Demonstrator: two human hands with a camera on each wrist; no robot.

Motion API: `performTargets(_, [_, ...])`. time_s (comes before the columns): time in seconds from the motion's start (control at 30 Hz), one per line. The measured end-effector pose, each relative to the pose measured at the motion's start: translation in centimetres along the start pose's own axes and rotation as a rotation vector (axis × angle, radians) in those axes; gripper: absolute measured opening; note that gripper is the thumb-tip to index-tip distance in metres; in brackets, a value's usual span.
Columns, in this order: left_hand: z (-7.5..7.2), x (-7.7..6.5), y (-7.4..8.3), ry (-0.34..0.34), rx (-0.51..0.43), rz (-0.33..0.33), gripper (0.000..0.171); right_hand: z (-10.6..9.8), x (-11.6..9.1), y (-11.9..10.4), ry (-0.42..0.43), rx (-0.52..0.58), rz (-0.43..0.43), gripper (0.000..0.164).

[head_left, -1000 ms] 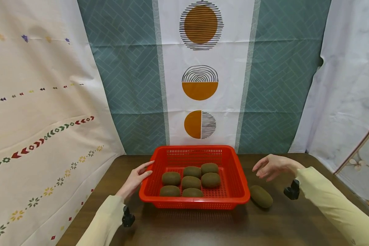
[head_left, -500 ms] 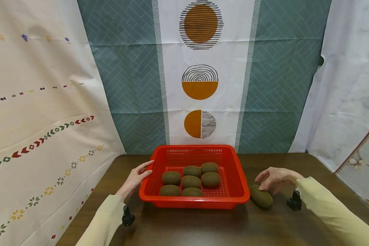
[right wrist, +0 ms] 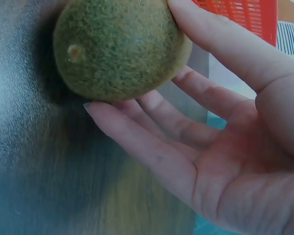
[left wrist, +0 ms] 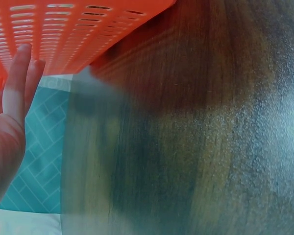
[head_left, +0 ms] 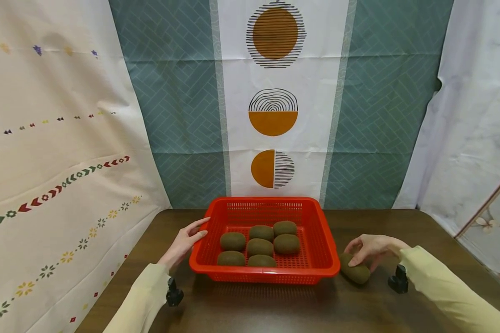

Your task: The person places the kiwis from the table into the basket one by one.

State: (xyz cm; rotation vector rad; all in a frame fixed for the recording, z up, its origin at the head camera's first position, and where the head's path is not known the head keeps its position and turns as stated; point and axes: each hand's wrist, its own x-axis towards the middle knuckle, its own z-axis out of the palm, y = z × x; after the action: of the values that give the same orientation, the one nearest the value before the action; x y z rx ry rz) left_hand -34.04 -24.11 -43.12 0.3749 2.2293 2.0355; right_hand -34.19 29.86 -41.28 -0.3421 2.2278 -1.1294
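A brown, fuzzy kiwi (head_left: pixel 358 274) lies on the table just right of the red plastic basket (head_left: pixel 266 274). My right hand (head_left: pixel 375 252) grips it, thumb on one side and fingers round the other. The kiwi (right wrist: pixel 120 49) shows its stem end in the right wrist view, with fingertips against its lower edge. At the basket's left side rests my left hand (head_left: pixel 185 243), its fingers touching the rim. Seen by the left wrist camera, the fingers (left wrist: pixel 15 93) are fairly straight along the slotted outer wall. Several more kiwis (head_left: pixel 260 247) lie inside the basket.
The dark wooden table (head_left: pixel 266 310) carries the basket near its back edge. Behind it hangs a teal and white patterned cloth (head_left: pixel 275 115). Pale cloths also hang at the left (head_left: pixel 66 162) and right. A small black camera sits on each wrist.
My right hand has come down and toward me onto the loose kiwi and closed round it. My left hand stays at the basket. The head view has shifted slightly.
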Motion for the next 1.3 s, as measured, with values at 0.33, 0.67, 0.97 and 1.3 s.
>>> performTargets(0.33, [0.1, -0.1, 0.0, -0.013, -0.007, 0.004, 0.053, -0.1, 0.0, -0.5, -0.023, -0.008, -0.003, 0.043])
performTargets(0.67, [0.1, 0.0, -0.2, 0.004, 0.002, 0.000, 0.052, -3.4, -0.7, -1.6, -0.209, -0.021, -0.068, 0.039])
performTargets(0.97, [0.1, 0.1, -0.2, 0.012, -0.008, -0.004, 0.051, -6.3, -1.2, -4.4, -0.368, -0.066, -0.109, 0.043])
performTargets(1.3, [0.0, 0.1, -0.2, 0.003, -0.007, 0.002, 0.052, -6.0, -1.0, -9.2, -0.280, -0.109, -0.172, 0.045])
